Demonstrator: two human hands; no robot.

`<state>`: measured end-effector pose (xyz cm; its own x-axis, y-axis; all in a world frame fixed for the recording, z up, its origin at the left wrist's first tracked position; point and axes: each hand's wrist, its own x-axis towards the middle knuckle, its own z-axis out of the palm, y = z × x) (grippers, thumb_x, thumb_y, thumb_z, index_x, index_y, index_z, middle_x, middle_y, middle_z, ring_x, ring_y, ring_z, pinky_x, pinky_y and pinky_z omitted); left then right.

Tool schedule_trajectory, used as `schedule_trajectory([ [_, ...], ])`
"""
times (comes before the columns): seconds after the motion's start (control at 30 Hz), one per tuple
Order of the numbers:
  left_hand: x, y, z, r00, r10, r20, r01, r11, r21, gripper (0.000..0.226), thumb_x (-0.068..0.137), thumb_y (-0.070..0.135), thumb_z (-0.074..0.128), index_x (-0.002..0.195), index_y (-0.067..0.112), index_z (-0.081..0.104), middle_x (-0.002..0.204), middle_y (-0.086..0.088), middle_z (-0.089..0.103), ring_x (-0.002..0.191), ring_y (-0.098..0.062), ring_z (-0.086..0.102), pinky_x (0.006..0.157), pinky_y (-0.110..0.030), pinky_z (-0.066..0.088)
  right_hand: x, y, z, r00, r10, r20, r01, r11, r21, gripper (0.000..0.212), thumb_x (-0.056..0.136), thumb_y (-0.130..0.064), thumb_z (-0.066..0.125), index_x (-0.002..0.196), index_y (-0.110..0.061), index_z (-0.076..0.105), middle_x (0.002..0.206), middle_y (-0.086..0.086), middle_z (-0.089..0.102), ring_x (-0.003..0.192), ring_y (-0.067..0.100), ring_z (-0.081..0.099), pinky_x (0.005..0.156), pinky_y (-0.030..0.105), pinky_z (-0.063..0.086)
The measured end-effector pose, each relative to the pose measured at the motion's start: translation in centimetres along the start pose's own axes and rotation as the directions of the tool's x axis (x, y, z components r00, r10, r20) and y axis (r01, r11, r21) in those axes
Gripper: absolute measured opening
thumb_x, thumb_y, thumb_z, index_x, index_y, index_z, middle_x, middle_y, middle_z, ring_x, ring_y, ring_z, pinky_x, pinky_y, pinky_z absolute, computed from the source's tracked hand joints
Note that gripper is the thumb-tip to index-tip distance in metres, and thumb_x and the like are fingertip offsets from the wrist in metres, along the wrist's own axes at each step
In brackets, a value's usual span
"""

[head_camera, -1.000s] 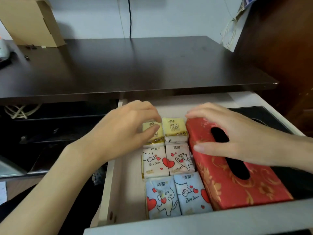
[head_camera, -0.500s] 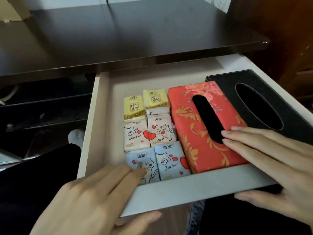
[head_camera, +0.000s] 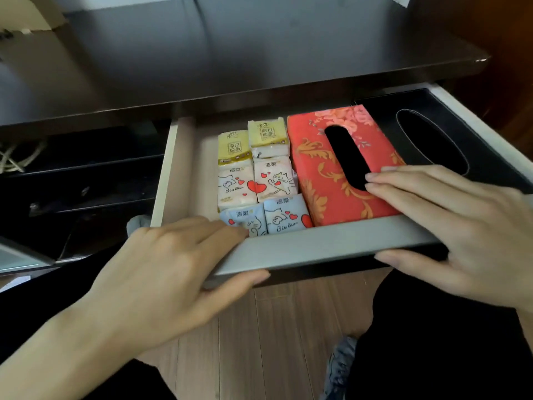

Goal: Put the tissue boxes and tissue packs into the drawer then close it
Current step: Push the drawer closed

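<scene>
A: Head view, starting at the fingers. What is the left hand (head_camera: 161, 272) doing?

B: Its fingers (head_camera: 219, 229) lie spread over the top edge of the drawer front (head_camera: 331, 243), the tips reaching in to one of the blue tissue packs (head_camera: 288, 217). The thumb is tucked under the lower edge, so the hand is clamped on the front panel.

A: And the right hand (head_camera: 461, 241)?

B: The same grip on the other side. Its fingers (head_camera: 403, 183) stretch flat across the near end of the red tissue box (head_camera: 323, 168), the tips at the dark oval slot. The thumb presses up beneath the drawer front, so that hand clasps the panel too.

A: Where do the tissue things sit?

B: All inside the drawer (head_camera: 170, 174), which stands pulled out. The red box lies flat, right of the middle. Just beside it, against the right wall, lies a black tissue box (head_camera: 383, 116) with an oval opening. Left of the red box the packs form two columns: yellow packs (head_camera: 253, 140) at the back, white packs with hearts (head_camera: 253, 183) in the middle, the blue ones nearest the front. They touch each other and the red box. The left strip of the drawer floor is bare.

A: And around it?

B: A dark surface (head_camera: 230, 53) hangs over the back of the drawer. Below are wooden floor boards (head_camera: 274, 342) and the person's dark-clothed legs (head_camera: 432, 342).
</scene>
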<state>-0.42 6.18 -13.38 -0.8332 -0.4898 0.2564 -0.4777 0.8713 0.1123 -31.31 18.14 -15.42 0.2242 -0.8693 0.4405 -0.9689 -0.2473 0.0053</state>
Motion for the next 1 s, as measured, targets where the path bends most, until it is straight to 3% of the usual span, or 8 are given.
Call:
schedule_trajectory([
  [0.07,1.3,-1.3,0.0,1.000,0.014,0.004,-0.014,0.999,0.041,0.051,0.092,0.061,0.045,0.102,0.018,0.070,0.086,0.004,0.071,0.073,-0.023,0.070,0.052,-0.041,0.054,1.0,0.9,0.3,0.999,0.021,0.044,-0.019,0.999,-0.031,0.074,0.098,-0.065,0.049,0.142,-0.007,0.062,0.147,0.005,0.063,0.137,0.023,0.058,0.079,0.044,0.062],
  [0.2,3.6,-3.5,0.6,0.998,0.057,-0.034,-0.055,0.997,0.045,0.054,0.093,0.066,0.039,0.102,0.021,0.068,0.090,0.002,0.073,0.078,-0.024,0.070,0.055,-0.043,0.055,3.5,2.5,1.9,0.997,0.057,0.043,-0.052,0.992,-0.116,0.076,0.100,-0.068,0.040,0.142,-0.009,0.062,0.146,0.003,0.063,0.135,0.021,0.058,0.076,0.031,0.053],
  [0.47,7.3,-7.6,2.5,0.975,-0.005,-0.223,0.034,0.991,0.126,0.054,0.090,0.071,0.035,0.098,0.027,0.066,0.085,0.006,0.071,0.076,-0.023,0.068,0.051,-0.038,0.052,7.6,5.6,5.2,0.994,0.066,-0.084,-0.077,0.987,-0.139,0.066,0.101,-0.063,0.044,0.139,-0.013,0.065,0.141,0.000,0.067,0.128,0.020,0.062,0.070,0.035,0.057],
  [0.57,7.1,-7.6,3.3,0.942,-0.157,-0.296,0.180,0.982,0.051,0.042,0.089,0.063,0.048,0.110,0.031,0.066,0.100,0.011,0.071,0.088,-0.016,0.067,0.061,-0.030,0.048,7.4,5.8,6.1,0.983,0.117,-0.145,-0.128,0.989,-0.073,0.060,0.101,-0.059,0.047,0.140,-0.017,0.063,0.143,-0.003,0.065,0.129,0.020,0.060,0.088,0.037,0.053],
  [0.73,3.4,-5.1,4.1,0.852,-0.359,-0.382,0.231,0.911,-0.342,0.037,0.087,0.024,0.069,0.123,0.019,0.063,0.124,0.009,0.060,0.119,-0.009,0.055,0.103,-0.032,0.044,3.5,4.8,7.1,0.940,0.253,-0.228,-0.234,0.966,0.108,0.055,0.100,-0.038,0.057,0.148,-0.012,0.054,0.155,0.002,0.053,0.146,0.023,0.045,0.119,0.028,0.025],
  [0.83,-0.3,-2.7,5.2,0.745,-0.522,-0.415,0.312,0.823,-0.475,0.042,0.087,0.022,0.072,0.127,0.023,0.060,0.132,0.012,0.053,0.130,-0.012,0.048,0.107,-0.024,0.036,0.3,3.8,8.0,0.835,0.442,-0.328,-0.340,0.883,0.324,0.058,0.096,-0.029,0.062,0.149,-0.009,0.052,0.159,0.002,0.045,0.151,0.014,0.034,0.123,0.026,0.023],
  [0.93,-1.8,-1.1,7.1,0.617,-0.683,-0.391,0.395,0.699,-0.597,0.059,0.086,0.027,0.071,0.140,0.024,0.049,0.146,0.010,0.041,0.138,-0.006,0.038,0.109,-0.026,0.032,-1.5,3.3,8.8,0.627,0.699,-0.343,-0.500,0.699,0.511,0.073,0.090,-0.037,0.067,0.155,-0.015,0.041,0.167,-0.002,0.030,0.153,0.008,0.026,0.119,0.016,0.023],
  [1.0,-1.2,-0.6,8.7,0.616,-0.717,-0.326,0.462,0.664,-0.588,0.079,0.085,0.025,0.072,0.152,0.022,0.030,0.160,0.011,0.021,0.146,-0.001,0.020,0.113,-0.024,0.022,-1.4,3.5,9.0,0.519,0.815,-0.258,-0.590,0.560,0.582,0.094,0.086,-0.045,0.072,0.163,-0.022,0.023,0.173,-0.006,0.015,0.157,0.009,0.016,0.118,0.016,0.019],
])
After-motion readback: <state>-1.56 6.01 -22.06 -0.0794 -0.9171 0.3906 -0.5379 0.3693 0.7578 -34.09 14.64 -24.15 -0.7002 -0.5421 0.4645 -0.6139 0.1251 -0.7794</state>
